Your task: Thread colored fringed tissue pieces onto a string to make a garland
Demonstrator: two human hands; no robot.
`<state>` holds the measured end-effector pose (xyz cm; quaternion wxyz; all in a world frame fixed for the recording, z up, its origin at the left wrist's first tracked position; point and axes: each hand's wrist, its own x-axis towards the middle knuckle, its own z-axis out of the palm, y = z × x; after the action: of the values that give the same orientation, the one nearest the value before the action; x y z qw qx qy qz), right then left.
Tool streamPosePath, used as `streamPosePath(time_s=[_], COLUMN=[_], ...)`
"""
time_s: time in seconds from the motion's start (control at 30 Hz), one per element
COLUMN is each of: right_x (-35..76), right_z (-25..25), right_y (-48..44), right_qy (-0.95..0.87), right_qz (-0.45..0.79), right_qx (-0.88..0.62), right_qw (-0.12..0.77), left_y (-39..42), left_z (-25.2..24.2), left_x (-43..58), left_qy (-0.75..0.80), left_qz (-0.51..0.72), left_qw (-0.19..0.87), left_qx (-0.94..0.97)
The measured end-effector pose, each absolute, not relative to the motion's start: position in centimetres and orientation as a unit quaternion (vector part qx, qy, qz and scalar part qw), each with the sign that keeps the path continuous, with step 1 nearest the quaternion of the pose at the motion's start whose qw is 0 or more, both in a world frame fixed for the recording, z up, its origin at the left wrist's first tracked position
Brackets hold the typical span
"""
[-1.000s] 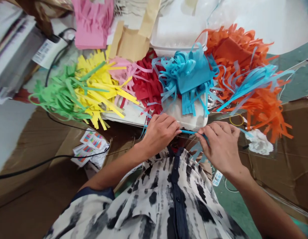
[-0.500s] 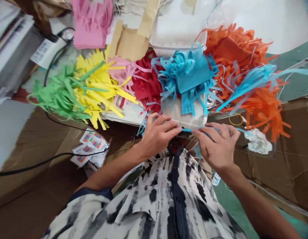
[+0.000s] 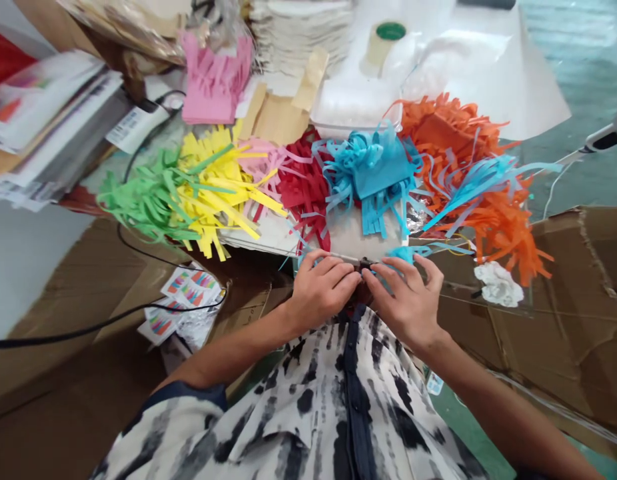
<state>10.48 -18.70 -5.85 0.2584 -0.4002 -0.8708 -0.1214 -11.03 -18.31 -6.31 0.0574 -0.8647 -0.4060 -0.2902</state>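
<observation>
My left hand (image 3: 324,288) and my right hand (image 3: 407,297) are close together at the table's front edge, fingertips almost meeting. Fingers are curled and pinching on both. Blue paper strips (image 3: 411,253) show between and beyond the fingers of my right hand. What my left fingertips pinch is hidden; a little blue paper shows behind them. Just above the fingertips is a small dark piece I cannot make out. Straight ahead lies a blue paper fringe bundle (image 3: 383,170), with a dark red fringe bundle (image 3: 308,183) to its left.
Orange fringe (image 3: 493,200) hangs over the edge at the right. Yellow fringe (image 3: 216,190) and green fringe (image 3: 143,200) lie at the left. Behind are a white plastic tray (image 3: 356,110), pink fringe (image 3: 216,83) and a tape roll (image 3: 383,47). Cardboard boxes (image 3: 578,300) stand below the table.
My hands have drawn closer together, the right one moving left. The blue strip stretched between them no longer shows there. The view has shifted, showing more of the table's back.
</observation>
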Motion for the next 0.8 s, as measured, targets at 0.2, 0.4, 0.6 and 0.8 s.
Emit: streamPosePath(time_s=[0.2, 0.4, 0.6, 0.8], right_x=[11.4, 12.9, 13.2, 11.1], right_z=[-3.2, -1.1, 0.1, 1.9], right_y=[-18.0, -17.6, -17.1, -15.7], right_qy=[-0.866, -0.851, -0.837, -0.77], right_qz=[-0.166, -0.19, -0.238, 0.028], right_qx=[-0.367, -0.347, -0.325, -0.456], right_qw=[0.297, 0.345, 0.371, 0.445], left_y=[-19.0, -17.9, -17.1, -15.5], left_z=[-3.7, -1.5, -0.8, 2.5], left_x=[-10.0, -9.8, -9.5, -9.4], left_qy=[-0.498, -0.432, -0.386, -0.417], left_qz=[-0.345, -0.342, -0.303, -0.403], left_qw=[-0.202, -0.747, -0.832, -0.666], left_qx=[-0.77, -0.373, -0.257, -0.469])
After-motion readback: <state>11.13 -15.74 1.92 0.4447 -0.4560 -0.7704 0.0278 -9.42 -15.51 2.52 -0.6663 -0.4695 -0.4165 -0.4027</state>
